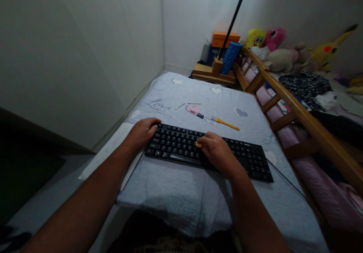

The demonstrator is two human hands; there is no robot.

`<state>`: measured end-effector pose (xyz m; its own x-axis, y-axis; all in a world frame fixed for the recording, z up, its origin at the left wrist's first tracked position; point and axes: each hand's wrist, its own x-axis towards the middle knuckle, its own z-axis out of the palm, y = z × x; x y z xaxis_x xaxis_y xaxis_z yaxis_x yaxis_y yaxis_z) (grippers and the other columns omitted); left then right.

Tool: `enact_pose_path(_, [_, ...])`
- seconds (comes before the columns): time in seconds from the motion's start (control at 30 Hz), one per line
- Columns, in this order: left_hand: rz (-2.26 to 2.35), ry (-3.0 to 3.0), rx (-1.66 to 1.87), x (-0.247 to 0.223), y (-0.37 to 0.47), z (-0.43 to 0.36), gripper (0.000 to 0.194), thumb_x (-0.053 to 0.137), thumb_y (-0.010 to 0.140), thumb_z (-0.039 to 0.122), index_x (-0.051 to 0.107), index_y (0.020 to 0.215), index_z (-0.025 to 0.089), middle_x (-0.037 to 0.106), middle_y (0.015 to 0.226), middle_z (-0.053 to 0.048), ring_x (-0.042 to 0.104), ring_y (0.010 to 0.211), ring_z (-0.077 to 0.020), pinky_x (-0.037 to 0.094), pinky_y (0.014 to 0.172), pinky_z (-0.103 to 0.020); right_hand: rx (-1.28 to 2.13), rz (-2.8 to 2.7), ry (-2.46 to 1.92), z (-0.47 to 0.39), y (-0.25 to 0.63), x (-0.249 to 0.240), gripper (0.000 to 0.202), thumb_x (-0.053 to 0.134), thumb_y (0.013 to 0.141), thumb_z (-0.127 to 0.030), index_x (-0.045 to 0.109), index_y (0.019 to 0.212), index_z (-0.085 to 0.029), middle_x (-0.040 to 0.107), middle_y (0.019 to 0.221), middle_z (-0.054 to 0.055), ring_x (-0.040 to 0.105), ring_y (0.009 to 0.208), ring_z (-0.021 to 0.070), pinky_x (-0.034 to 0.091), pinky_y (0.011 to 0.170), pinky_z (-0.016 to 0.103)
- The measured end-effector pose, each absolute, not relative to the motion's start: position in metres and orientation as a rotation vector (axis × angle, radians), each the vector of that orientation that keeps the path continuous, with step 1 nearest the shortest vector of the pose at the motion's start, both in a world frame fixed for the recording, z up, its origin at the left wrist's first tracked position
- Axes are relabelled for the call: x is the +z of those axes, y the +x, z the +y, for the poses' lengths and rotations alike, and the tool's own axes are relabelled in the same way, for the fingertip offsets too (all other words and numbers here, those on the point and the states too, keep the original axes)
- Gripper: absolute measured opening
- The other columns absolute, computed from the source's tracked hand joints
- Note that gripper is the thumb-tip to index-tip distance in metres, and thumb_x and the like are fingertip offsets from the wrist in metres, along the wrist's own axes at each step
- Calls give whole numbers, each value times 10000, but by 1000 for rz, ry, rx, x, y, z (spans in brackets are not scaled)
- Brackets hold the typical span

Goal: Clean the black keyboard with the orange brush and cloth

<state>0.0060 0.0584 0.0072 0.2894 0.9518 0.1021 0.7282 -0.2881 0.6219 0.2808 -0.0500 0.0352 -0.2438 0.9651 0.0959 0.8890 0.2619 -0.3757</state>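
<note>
A black keyboard (176, 141) lies across the pale blue heart-patterned cover (176, 188). My left hand (143, 133) is closed on the keyboard's left end, its thumb and fingers at the upper left corner. Over the keys right of the middle, my right hand (217, 151) pinches a small tan-orange piece (198, 144) against them; most of it is hidden by the fingers. Beyond the keyboard lie a brush with a yellow handle (228, 124), a thin wire tool with a black grip (200, 115) and two thin sticks that look like cotton swabs (194, 103).
A black cable (286, 177) runs from the keyboard's right end towards a wooden bed rail (295, 117). Plush toys (283, 58) and clothes lie behind the rail. At the back stand a wooden base with a black pole (217, 66), a blue roller (231, 56) and an orange box (225, 39).
</note>
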Motion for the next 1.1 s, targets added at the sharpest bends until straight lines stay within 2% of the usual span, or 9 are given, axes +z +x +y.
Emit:
enact_pose_path(0.2, [1493,2111,637,6,5,60,457,430,841,341,744,1123,164,759,1146,-99,685,1082,-272,509,1013,-391,384,-2197,-1710,-56,294,39,198,563,938,-113,752,918,-168,668,898,83,615,839,201,453,776,315])
enact_pose_path(0.6, [1511,2101,643,3,5,61,468,440,841,342,737,1155,162,753,1171,-103,684,1085,-275,501,1028,-397,267,-2253,-1626,-43,253,31,218,543,962,-121,751,985,-179,671,941,83,588,914,204,449,849,325])
enact_pose_path(0.97, [1490,2112,653,3,4,61,450,447,833,329,750,1128,176,761,1152,-94,687,1087,-269,506,1028,-395,287,-2239,-1742,-50,281,34,250,527,950,-111,766,982,-176,676,924,87,598,867,198,433,804,306])
enact_pose_path(1.1, [1496,2092,656,5,5,60,444,445,843,337,749,1129,186,763,1147,-90,690,1075,-269,507,1026,-399,276,-2240,-1745,-53,291,38,254,520,943,-112,765,926,-176,664,883,79,585,816,185,413,767,304])
